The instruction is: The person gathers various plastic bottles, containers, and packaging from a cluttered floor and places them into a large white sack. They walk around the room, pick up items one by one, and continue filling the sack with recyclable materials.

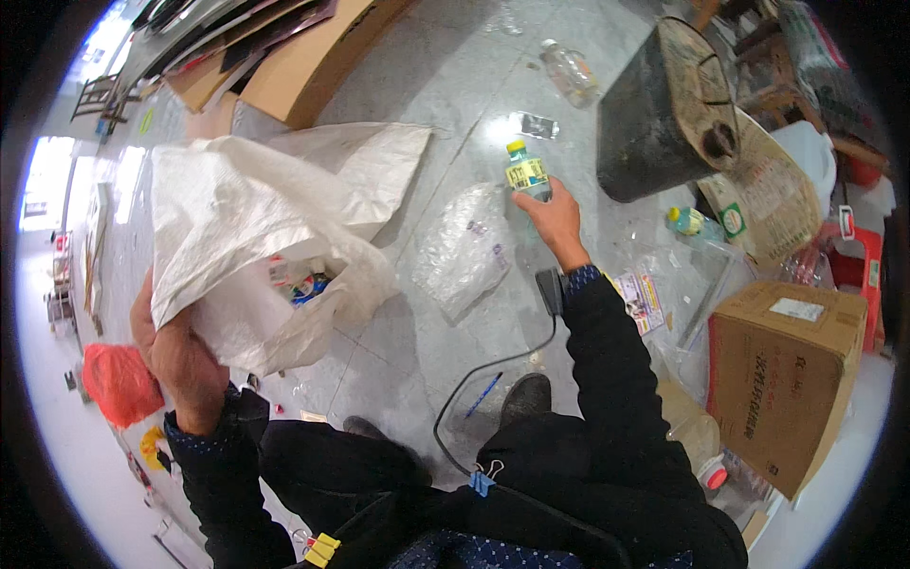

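My left hand (178,348) grips the rim of a white woven sack (234,171), its fingers partly hidden by the fabric. The sack's mouth gapes towards me, and crumpled packaging and bottles (302,284) show inside it. In front of me, my right hand (554,217) is closed around the lower part of a plastic bottle (527,172) with a yellow cap and a yellow label. A crumpled clear plastic bag (462,249) lies on the floor between the sack and that hand.
Beyond the bottle stands a dark metal jerrycan (640,121), with a clear bottle (571,75) lying beside it. Another yellow-capped bottle (693,223) rests at the right, near a cardboard box (782,384). A red plastic bag (122,384) is at the left. Flattened cardboard (313,64) leans behind the sack.
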### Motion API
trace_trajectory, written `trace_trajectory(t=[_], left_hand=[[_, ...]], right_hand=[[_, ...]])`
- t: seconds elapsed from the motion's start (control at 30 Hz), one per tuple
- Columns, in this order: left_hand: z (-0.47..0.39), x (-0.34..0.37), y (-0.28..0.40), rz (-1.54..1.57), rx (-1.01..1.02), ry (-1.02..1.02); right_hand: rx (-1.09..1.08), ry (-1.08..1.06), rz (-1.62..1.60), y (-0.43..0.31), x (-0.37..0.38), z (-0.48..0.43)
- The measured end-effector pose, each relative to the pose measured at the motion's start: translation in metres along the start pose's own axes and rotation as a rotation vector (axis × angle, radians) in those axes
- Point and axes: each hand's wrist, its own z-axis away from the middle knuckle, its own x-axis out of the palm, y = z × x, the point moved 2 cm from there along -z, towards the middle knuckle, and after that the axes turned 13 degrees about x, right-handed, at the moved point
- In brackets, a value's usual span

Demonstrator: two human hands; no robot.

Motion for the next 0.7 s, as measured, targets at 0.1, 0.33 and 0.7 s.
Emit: trace_trajectory(t=[0.1, 0.33, 0.7], left_hand=[[0.004, 0.007, -0.002, 0.0, 0.001, 0.067], [0.031, 0.003, -0.03, -0.068, -0.006, 0.081], [0.047, -0.022, 0.012, -0.117, -0.265, -0.319]], right_hand=[[-0.39, -0.281, -0.352, -0.025, 0.017, 0.049], [-0.766, -0.989, -0.301, -0.086, 0.043, 0.176], [-0.575, -0.497, 0.224, -0.12, 0.112, 0.162]])
